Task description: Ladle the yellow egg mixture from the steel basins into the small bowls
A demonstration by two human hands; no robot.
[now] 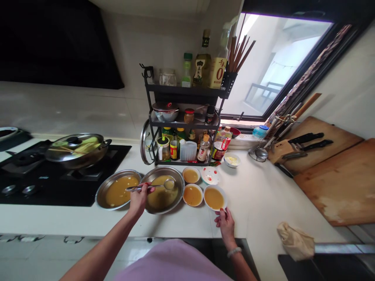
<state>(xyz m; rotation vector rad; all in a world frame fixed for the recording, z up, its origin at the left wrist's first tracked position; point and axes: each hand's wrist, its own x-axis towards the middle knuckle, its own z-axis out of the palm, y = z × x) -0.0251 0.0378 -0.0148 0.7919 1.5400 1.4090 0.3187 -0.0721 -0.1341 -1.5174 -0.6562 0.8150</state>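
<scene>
My left hand (139,198) is closed round the handle of a metal ladle (169,184). The ladle's head is over a wide steel basin (181,195) of brownish broth. To the left, a second steel basin (99,198) contains similar broth with pale bits floating in it. My right hand (225,223) grips the near rim of a white bowl (225,199) filled with broth, thumb at the edge. Two more filled bowls, a front one (192,196) and a back one (191,175), stand between that bowl and the middle basin. Behind it is a white dish with red patterns (210,175).
A lidded pan (79,156) sits on the black stove (73,187) at left. A black rack (187,91) with bottles and jars stands behind the basins. On the right are a small bowl (232,160), a knife block (279,150), cutting boards (336,179) and a cloth bundle (294,240).
</scene>
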